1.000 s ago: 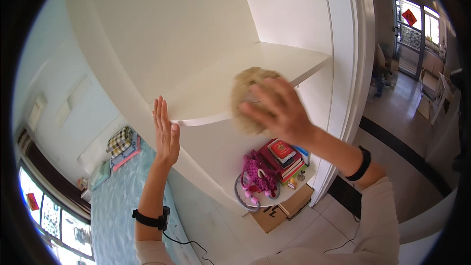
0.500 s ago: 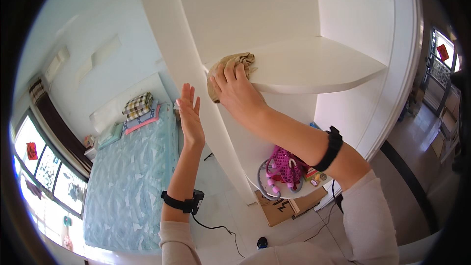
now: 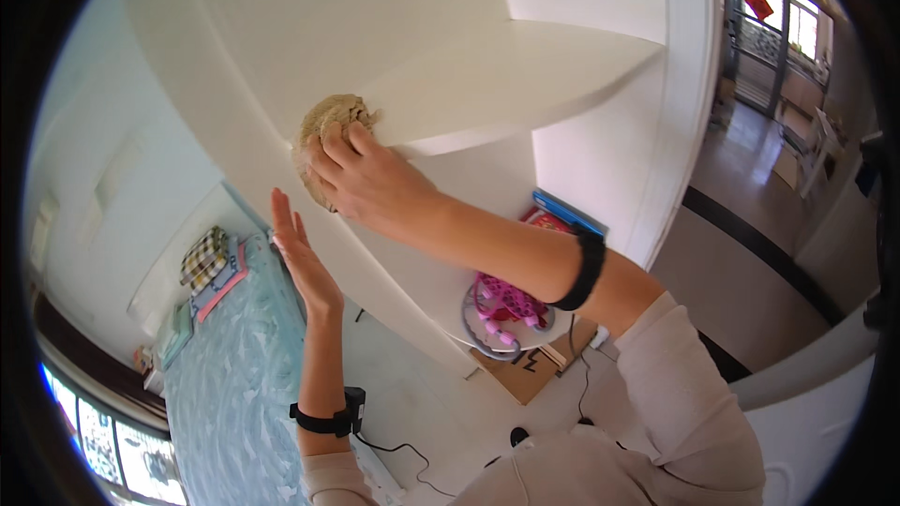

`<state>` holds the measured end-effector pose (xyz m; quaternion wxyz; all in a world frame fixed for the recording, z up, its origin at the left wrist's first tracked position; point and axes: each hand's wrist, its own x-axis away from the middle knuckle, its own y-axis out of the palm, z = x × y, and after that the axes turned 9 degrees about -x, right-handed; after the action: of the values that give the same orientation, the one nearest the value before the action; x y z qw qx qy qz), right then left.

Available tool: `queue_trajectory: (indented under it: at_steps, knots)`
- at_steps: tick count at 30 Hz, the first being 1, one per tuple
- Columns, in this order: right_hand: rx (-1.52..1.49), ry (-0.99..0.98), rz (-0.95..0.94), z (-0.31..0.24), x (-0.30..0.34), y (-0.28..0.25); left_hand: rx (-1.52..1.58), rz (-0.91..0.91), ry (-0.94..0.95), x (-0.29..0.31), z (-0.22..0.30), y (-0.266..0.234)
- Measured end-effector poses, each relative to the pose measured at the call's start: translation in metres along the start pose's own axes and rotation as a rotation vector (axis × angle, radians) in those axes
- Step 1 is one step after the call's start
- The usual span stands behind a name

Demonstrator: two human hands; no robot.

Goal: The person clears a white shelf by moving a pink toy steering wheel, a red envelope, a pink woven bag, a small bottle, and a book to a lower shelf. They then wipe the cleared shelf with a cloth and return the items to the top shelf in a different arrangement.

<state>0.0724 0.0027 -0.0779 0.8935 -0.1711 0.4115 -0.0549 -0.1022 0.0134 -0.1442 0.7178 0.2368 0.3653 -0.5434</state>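
We have a bed (image 3: pixel 239 365) on our left, bedding (image 3: pixel 208 260) stacked on it; before us, a shelf (image 3: pixel 534 70), with a cloth (image 3: pixel 317 122) under our right hand (image 3: pixel 370 178) at its left end; beneath, cardboard (image 3: pixel 516 377) on the floor (image 3: pixel 403 394); far right, a door (image 3: pixel 756 56).

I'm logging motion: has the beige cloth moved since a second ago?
Yes: the cloth, under the right hand, has moved leftward, to the left end of the white curved shelf.
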Motion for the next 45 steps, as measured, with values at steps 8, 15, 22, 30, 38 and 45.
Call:
queue_trajectory:
  at_steps: [8, 15, 22, 30, 38, 45]
  knots:
    - [-0.2, -0.135, 0.449, 0.143, 0.153, -0.017, -0.062, 0.031, 0.095, 0.005, 0.038, 0.08]
    - [-0.03, -0.017, 0.216, 0.248, 0.265, -0.038, -0.518, -0.024, 0.693, 0.025, 0.071, 0.139]
    - [0.002, 0.376, -0.019, 0.265, 0.325, -0.034, -0.608, -0.087, 0.935, 0.051, 0.086, 0.217]
    - [0.108, 0.224, -0.068, 0.29, 0.32, -0.043, -0.701, -0.223, 1.182, 0.068, 0.103, 0.268]
    - [-0.089, 0.259, -0.106, 0.299, 0.321, -0.052, -0.556, -0.35, 1.089, 0.082, 0.118, 0.307]
    - [-0.02, 0.232, -0.352, 0.173, 0.477, 0.011, -0.513, -0.528, 0.983, 0.112, 0.099, 0.32]
